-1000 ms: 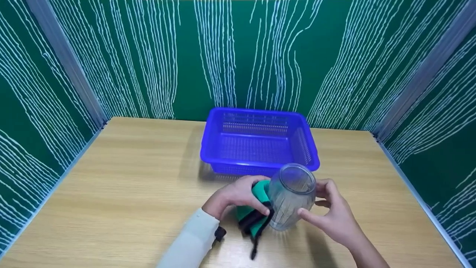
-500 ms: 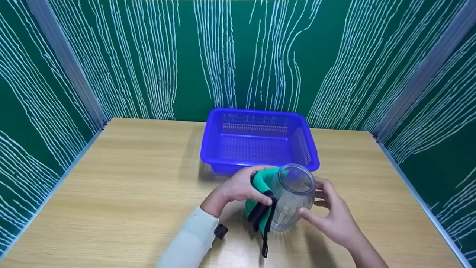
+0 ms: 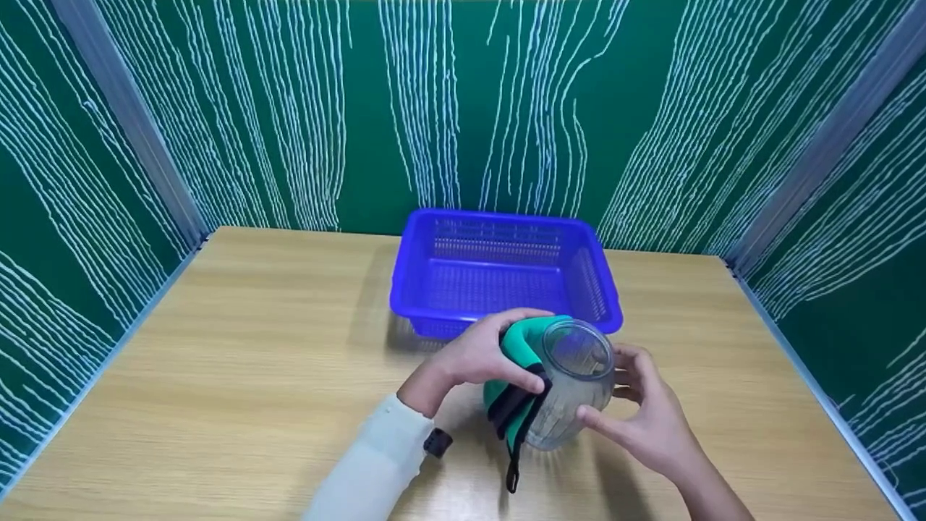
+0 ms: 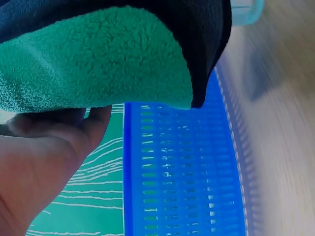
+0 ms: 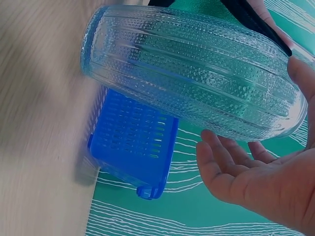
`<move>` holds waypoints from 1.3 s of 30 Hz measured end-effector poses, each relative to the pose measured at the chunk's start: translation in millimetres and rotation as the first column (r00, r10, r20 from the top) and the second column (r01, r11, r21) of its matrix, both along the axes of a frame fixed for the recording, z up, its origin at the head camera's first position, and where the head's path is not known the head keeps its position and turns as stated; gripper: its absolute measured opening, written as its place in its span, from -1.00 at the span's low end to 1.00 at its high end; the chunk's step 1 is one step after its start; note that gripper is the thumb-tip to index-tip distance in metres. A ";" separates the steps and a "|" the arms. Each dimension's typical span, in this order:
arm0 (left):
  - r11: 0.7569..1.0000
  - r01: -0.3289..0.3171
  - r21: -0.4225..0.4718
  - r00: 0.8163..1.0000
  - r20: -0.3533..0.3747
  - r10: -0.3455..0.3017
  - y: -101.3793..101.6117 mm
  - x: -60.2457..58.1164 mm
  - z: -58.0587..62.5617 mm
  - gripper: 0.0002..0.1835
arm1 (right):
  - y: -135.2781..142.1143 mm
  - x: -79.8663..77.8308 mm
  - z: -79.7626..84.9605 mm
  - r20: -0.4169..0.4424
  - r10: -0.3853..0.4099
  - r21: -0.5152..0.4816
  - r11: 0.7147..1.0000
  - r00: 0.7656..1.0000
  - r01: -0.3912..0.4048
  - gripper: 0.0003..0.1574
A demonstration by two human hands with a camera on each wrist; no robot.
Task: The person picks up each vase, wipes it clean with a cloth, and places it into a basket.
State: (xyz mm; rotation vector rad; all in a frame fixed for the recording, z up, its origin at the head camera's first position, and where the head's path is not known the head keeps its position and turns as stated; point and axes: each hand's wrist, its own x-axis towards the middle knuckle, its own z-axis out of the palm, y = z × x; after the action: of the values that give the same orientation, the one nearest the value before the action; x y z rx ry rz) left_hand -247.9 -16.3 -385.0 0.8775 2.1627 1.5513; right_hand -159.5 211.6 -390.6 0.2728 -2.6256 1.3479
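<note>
A clear ribbed glass jar (image 3: 568,409) with an open mouth stands roughly upright, slightly tilted, in front of the basket. My right hand (image 3: 651,427) holds it from the right, thumb at the near side and fingers at the far side. In my left hand (image 3: 477,354) is a folded green cloth (image 3: 522,340) with black edging, its thumb on the near side. The cloth lies against the jar's left side, a black loop hanging from its lower corner. Up close in the left wrist view, the cloth (image 4: 113,64) looks fluffy. Whether the jar's base touches the table cannot be told.
Just behind the jar sits a blue perforated plastic basket (image 3: 463,316) with nothing in it. The wooden table (image 3: 253,376) is bounded by green walls (image 3: 477,94) with white wavy lines. A small black device (image 3: 438,442) is at the left sleeve's cuff.
My left hand has shifted right and away from me, carrying the cloth up along the jar's left side to near its rim. The jar and my right hand have barely moved.
</note>
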 end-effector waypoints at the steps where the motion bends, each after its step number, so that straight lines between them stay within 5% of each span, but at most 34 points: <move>1: 1.000 0.000 0.003 1.000 0.002 0.000 0.8 0.3 0.9 -0.21 | 0.0 -0.2 0.3 0.002 0.003 0.000 1.000 1.000 -0.003 -0.03; 14: 0.999 0.048 0.021 0.998 0.033 -0.049 8.1 -1.5 -6.2 -0.15 | 0.7 -1.1 0.8 -0.037 0.059 -0.043 0.997 0.998 -0.061 -0.15; 23: 0.999 0.005 -0.048 1.000 -0.018 -0.006 7.7 0.4 -15.8 -0.07 | 0.8 0.7 2.1 -0.056 0.079 -0.033 0.996 0.995 -0.081 -0.20; 33: 0.998 0.017 -0.052 1.000 0.008 -0.016 -0.1 16.8 5.9 -0.08 | 1.4 -1.1 2.5 -0.011 0.065 -0.027 0.997 0.998 -0.065 -0.20; 39: 0.997 0.026 -0.073 1.000 0.012 -0.025 4.0 1.2 -24.2 -0.02 | -0.4 0.9 3.1 0.010 0.058 -0.037 0.998 0.998 -0.058 -0.19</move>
State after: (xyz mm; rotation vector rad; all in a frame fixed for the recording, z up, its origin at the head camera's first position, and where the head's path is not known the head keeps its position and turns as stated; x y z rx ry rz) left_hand -246.7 -12.3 -409.2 0.8673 2.1771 1.4520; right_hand -158.6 211.2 -387.5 0.3398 -2.6179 1.4188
